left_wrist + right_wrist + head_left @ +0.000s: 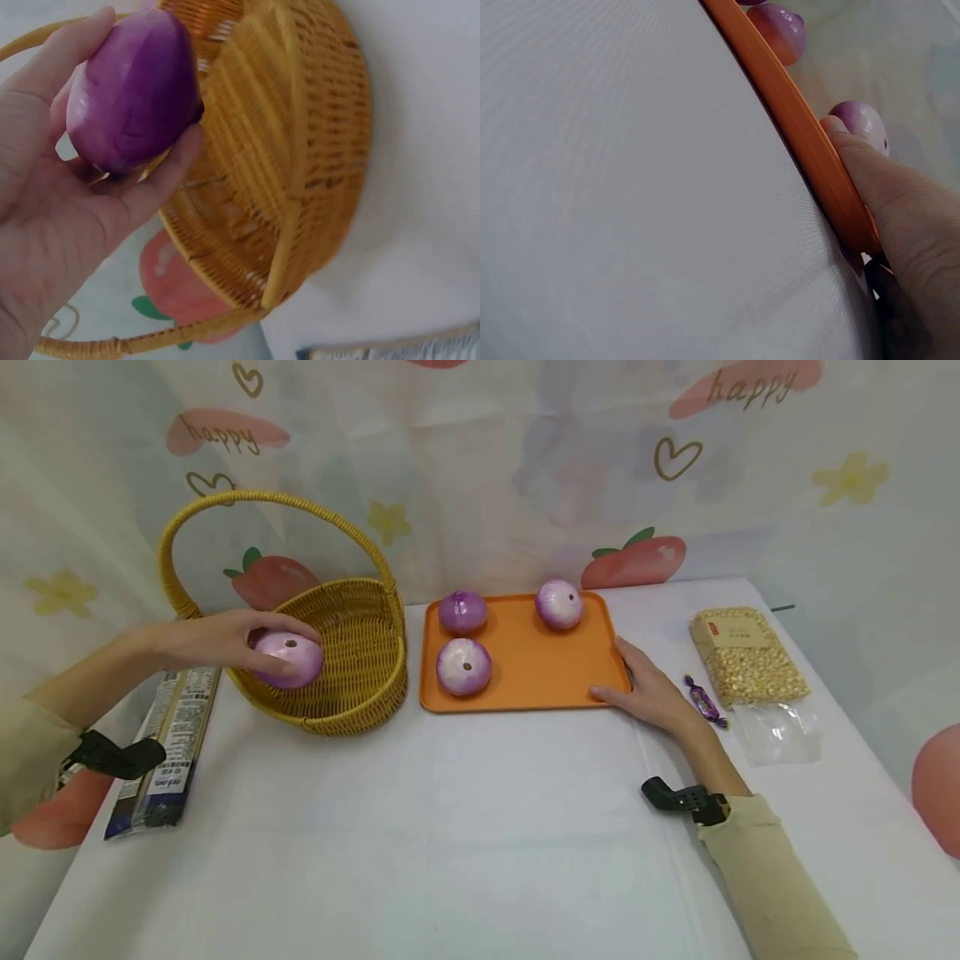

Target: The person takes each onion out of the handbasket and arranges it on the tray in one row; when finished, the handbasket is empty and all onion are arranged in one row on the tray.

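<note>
My left hand [217, 643] grips a purple onion [291, 660] over the left side of a yellow wicker basket [352, 727]. In the left wrist view, fingers and thumb wrap round the glossy onion [139, 94], with the basket's woven wall [334, 112] beyond it. An orange tray [532, 668] lies to the right of the basket and carries three more onions: one at the back left [462, 612], one at the front left [463, 667] and one at the back right [559, 604]. My right hand [648, 689] holds the tray's right front corner, thumb on the rim [821, 169].
A long printed packet [168, 760] lies left of the basket, partly under my left forearm. On the right are a vacuum-packed bag of pale grains or beans [750, 660] and a purple wrapped candy [703, 702]. A patterned curtain [480, 468] hangs behind the white-covered table [420, 860].
</note>
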{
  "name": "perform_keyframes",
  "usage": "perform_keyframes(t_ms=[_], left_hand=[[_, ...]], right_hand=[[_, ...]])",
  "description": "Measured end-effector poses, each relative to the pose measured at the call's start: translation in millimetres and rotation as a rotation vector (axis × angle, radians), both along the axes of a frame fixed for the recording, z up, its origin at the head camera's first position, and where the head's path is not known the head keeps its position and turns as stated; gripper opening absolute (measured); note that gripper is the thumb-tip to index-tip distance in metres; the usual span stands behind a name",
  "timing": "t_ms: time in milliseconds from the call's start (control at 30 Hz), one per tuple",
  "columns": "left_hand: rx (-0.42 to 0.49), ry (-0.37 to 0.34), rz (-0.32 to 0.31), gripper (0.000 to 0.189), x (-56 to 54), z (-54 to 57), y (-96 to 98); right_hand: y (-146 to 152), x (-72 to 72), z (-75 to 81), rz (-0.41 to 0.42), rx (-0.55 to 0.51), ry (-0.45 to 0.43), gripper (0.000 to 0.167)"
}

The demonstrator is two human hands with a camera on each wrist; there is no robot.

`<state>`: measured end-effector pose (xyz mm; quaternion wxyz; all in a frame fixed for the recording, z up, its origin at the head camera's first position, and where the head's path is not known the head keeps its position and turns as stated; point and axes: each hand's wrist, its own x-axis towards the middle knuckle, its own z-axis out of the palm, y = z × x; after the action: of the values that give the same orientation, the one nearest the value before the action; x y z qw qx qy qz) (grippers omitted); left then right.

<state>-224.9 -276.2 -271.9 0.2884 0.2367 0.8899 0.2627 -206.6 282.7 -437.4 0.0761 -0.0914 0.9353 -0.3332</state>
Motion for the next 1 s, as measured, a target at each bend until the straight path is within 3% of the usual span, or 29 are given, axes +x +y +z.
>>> perform_keyframes(t_ms=[133,300,400,600,833,1000], left_hand=[[0.112,0.01,0.027,0.051,11.0,-8.6,-0.3],[0.183,0.015,0.075,0.05,26.3,-17.3,12.8],[0.257,0.002,0.075,0.05,35.1,-24.1,27.8],[0.37,0.011,0.013,0.051,51.8,-42.2,59.7],[0.514,-0.007,0.049,0.053,59.9,-52.1,90.6],[0.517,-0.03,0.098,0.054,63.4,-56.1,109.1]], right_hand=[[0,0.8,-0.9,-0.001,-0.004,-0.002,0.1],[-2,2.5,-1.9,0.003,-0.002,-0.006,0.1],[-2,3.1,-2.4,0.001,-0.005,-0.007,0.1],[-3,3.7,-2.1,0.0,-0.002,-0.005,0.1],[0,3.2,-1.3,-0.011,-0.002,0.001,0.1],[-1,2.7,1.0,-0.007,0.002,0.005,0.1]])
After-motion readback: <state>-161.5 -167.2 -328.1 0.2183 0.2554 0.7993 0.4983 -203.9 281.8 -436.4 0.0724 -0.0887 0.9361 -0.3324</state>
